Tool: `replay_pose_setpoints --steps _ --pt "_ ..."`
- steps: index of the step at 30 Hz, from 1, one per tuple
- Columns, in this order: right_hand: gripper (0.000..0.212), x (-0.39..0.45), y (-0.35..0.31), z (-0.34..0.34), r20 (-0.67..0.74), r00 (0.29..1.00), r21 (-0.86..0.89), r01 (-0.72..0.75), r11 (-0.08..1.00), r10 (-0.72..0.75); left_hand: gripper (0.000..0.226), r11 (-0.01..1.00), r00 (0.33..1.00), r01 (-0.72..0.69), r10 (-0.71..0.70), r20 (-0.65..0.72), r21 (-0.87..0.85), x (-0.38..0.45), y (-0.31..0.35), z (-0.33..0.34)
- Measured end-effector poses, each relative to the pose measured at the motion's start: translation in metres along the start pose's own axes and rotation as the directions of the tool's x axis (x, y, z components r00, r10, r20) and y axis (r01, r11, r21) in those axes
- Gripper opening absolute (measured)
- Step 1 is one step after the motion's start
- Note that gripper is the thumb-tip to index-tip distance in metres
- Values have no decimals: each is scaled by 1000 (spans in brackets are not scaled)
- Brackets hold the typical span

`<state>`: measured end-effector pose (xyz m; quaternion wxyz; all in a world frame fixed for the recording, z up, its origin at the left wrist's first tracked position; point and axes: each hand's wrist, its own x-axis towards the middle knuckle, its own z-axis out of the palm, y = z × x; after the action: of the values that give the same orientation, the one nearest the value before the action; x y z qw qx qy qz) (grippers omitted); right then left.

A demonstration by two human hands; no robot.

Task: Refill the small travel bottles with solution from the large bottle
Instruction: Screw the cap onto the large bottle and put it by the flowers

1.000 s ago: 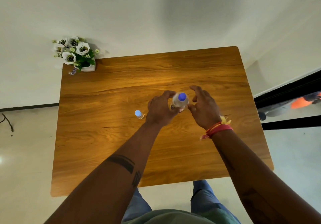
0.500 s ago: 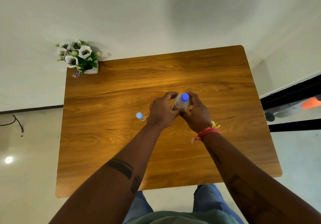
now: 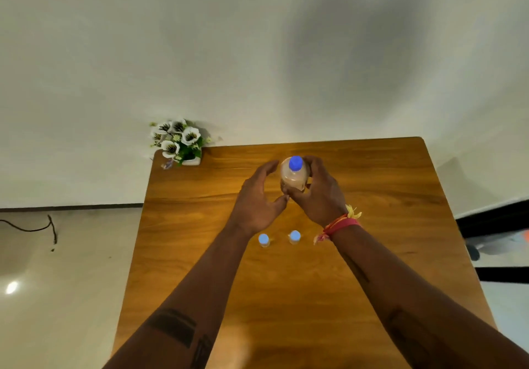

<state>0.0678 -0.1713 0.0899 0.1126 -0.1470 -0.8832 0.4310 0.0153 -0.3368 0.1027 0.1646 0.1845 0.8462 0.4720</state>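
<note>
The large clear bottle (image 3: 294, 175) with a blue cap stands upright toward the far middle of the wooden table (image 3: 386, 254). My right hand (image 3: 319, 194) grips its body from the right side. My left hand (image 3: 257, 197) is beside it on the left, fingers straight and apart from the bottle, thumb tip near my right thumb. Two small travel bottles with light blue caps stand closer to me between my wrists: one (image 3: 263, 239) on the left, one (image 3: 294, 236) on the right.
A white pot of white flowers (image 3: 179, 142) sits at the table's far left corner against the wall. A dark cable (image 3: 43, 228) lies on the floor to the left. A dark frame (image 3: 498, 220) runs at the right edge.
The view has tilted up. The large bottle has moved farther from me in my right hand, my left hand has let go, and a second small bottle is now visible.
</note>
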Motion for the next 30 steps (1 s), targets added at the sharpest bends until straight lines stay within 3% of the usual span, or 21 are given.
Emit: replay_pose_setpoints --steps 11,20,30 --pt "71 88 -53 145 58 998 -6 -3 1000 3 68 984 965 178 -170 -199 22 23 -105 -88" --pt "75 132 -45 207 78 997 -24 -18 1000 20 60 984 965 172 -161 -205 38 44 -131 -99" --pt "80 132 -34 228 88 992 -69 -88 994 94 61 981 969 186 -174 -173 57 47 -145 -105"
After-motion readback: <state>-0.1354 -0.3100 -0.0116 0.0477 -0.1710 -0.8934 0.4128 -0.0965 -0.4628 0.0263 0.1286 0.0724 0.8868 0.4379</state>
